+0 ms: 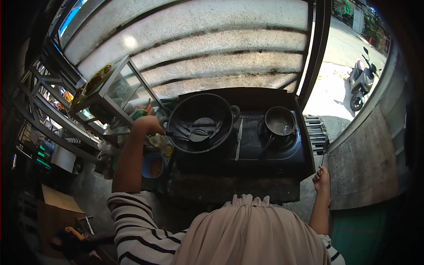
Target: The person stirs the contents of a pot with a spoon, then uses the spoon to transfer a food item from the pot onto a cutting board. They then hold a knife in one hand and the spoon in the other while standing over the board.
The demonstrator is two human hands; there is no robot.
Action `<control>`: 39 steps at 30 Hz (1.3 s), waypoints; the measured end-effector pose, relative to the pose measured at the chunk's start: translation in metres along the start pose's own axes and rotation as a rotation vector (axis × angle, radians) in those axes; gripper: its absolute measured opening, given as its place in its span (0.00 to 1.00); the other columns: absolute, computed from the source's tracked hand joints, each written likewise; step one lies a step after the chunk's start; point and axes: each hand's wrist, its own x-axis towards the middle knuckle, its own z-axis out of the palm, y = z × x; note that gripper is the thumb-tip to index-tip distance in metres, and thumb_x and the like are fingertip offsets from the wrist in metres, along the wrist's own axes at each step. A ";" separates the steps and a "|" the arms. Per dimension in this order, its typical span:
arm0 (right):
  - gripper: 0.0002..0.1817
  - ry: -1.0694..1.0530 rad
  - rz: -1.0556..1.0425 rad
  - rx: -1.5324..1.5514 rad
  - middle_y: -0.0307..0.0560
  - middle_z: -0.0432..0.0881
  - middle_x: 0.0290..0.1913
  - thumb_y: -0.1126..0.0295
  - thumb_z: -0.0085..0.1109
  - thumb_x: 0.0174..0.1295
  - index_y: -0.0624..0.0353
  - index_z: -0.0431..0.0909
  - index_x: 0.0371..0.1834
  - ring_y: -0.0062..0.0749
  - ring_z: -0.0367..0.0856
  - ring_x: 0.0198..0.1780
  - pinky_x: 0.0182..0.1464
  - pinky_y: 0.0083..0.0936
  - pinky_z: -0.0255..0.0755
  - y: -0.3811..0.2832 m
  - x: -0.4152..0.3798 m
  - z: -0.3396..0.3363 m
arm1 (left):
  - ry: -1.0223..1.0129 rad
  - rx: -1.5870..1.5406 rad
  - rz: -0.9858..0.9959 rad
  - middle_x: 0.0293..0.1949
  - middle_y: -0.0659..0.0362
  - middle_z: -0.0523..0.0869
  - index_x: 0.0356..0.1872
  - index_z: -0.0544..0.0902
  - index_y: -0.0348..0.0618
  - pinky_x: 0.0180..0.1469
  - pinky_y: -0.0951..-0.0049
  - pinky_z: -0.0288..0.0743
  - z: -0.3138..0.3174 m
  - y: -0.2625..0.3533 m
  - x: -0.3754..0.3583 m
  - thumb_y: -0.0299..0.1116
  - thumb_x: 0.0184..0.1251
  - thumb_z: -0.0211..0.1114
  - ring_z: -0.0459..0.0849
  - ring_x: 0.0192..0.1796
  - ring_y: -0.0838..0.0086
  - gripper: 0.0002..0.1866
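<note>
While left fingers (pixel 160 130) curl, the wok (pixel 194 108) sits beside them.

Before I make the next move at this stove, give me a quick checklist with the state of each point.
1. Wok on the stove's left side: ok.
2. Saucepan on the right side: ok.
3. Space between them free: not ok, a knife lies there.
4. Right hand away from both pans: ok, off beyond the stove's right edge.
5. Left hand's grip beside the wok: cannot tell.
6. Flames off: cannot tell, the pans hide them.
</note>
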 end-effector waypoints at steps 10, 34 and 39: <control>0.11 0.055 0.019 0.071 0.29 0.59 0.17 0.62 0.54 0.60 0.51 0.70 0.42 0.17 0.57 0.16 0.22 0.19 0.54 -0.013 -0.008 -0.022 | 0.507 -0.232 0.020 0.36 0.51 0.86 0.41 0.85 0.49 0.46 0.60 0.76 0.137 0.041 0.002 0.48 0.56 0.62 0.84 0.42 0.57 0.17; 0.09 -0.105 0.071 0.021 0.29 0.61 0.15 0.63 0.55 0.59 0.50 0.71 0.40 0.17 0.58 0.14 0.21 0.19 0.55 -0.017 0.008 0.042 | 0.597 -0.499 -0.143 0.36 0.53 0.86 0.49 0.82 0.60 0.43 0.58 0.76 0.189 0.048 -0.022 0.51 0.59 0.60 0.84 0.41 0.56 0.19; 0.09 -0.072 0.072 0.012 0.29 0.61 0.15 0.62 0.55 0.59 0.50 0.71 0.40 0.17 0.58 0.14 0.21 0.20 0.55 -0.015 0.008 0.036 | 0.661 -0.486 -0.126 0.35 0.52 0.86 0.49 0.81 0.60 0.42 0.58 0.77 0.178 0.039 -0.032 0.51 0.59 0.60 0.84 0.40 0.56 0.19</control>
